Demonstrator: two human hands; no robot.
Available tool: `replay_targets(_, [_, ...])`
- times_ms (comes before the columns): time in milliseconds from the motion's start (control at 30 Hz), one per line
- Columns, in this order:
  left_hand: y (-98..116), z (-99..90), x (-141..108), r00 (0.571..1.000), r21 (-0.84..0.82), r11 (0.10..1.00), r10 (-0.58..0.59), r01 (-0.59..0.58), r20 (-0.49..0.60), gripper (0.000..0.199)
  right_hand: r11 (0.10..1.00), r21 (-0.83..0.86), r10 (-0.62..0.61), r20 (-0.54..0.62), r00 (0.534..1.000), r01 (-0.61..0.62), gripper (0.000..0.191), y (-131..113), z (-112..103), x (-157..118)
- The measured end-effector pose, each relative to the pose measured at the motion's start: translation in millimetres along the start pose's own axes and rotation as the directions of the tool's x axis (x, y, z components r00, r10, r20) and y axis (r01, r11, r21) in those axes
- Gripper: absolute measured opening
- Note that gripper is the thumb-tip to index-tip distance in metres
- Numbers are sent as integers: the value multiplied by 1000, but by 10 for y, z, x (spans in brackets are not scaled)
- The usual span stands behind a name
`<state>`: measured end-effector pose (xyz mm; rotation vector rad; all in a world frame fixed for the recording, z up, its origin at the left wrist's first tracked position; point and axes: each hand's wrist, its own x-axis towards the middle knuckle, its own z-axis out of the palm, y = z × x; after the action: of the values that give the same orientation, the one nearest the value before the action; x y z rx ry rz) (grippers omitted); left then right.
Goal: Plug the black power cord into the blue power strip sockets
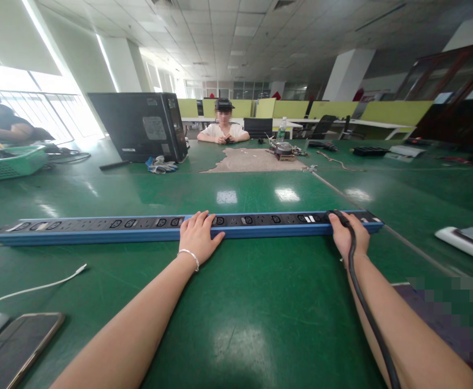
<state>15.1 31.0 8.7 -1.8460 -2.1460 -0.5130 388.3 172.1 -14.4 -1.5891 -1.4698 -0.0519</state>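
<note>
A long blue power strip (98, 233) with a black top face full of sockets lies across the green table. My left hand (199, 235) rests on its middle, fingers over the top and thumb spread along the front side. Near the strip's right end, my right hand (350, 233) is closed around a black plug at the sockets. From that plug a black cable (364, 308) runs down over my right forearm. Whether the plug sits fully in a socket is hidden by my fingers.
A phone (21, 346) and white cable (37, 290) lie at the lower left. Farther back are a black computer case (139, 127), gloves (161, 165), a green basket (13, 162) and a bottle (282, 129). A white device (469, 243) is at the right. A person (224, 129) sits opposite, another at far left.
</note>
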Motion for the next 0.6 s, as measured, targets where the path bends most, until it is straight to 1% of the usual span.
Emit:
replay_targets(100, [0,0,0,1000,-2,1000,0,0,0,54,999,12,35,-48,998,-34,41,2,18,-7])
replay_targets(133, [1,0,1,1000,-4,1000,0,0,1,54,999,21,31,-44,999,-31,39,-2,19,-3])
replay_targets(200, [5,-1,2,1000,-8,1000,-4,4,5,54,996,78,37,-62,997,-32,37,-15,11,20])
replay_targets(267, [9,-3,4,1000,-8,1000,-7,7,8,54,977,209,80,-175,981,-42,40,-30,-9,63])
replay_targets(333, [11,-6,6,1000,-6,1000,-7,7,5,54,942,336,132,-327,936,-16,45,-43,-39,115])
replay_targets(367, [11,-7,6,1000,-5,1000,-5,5,4,54,928,372,153,-385,910,2,47,-47,-55,138])
replay_targets(400, [10,-8,6,1000,-4,1000,-3,3,3,54,921,389,165,-419,893,12,47,-49,-70,158])
replay_targets(467, [8,-10,4,1000,-5,1000,0,0,1,54,919,393,181,-427,886,2,47,-39,-92,180])
replay_targets(600, [9,-12,-1,1000,-5,1000,3,-3,-2,54,935,349,206,-377,903,-68,47,36,-101,185])
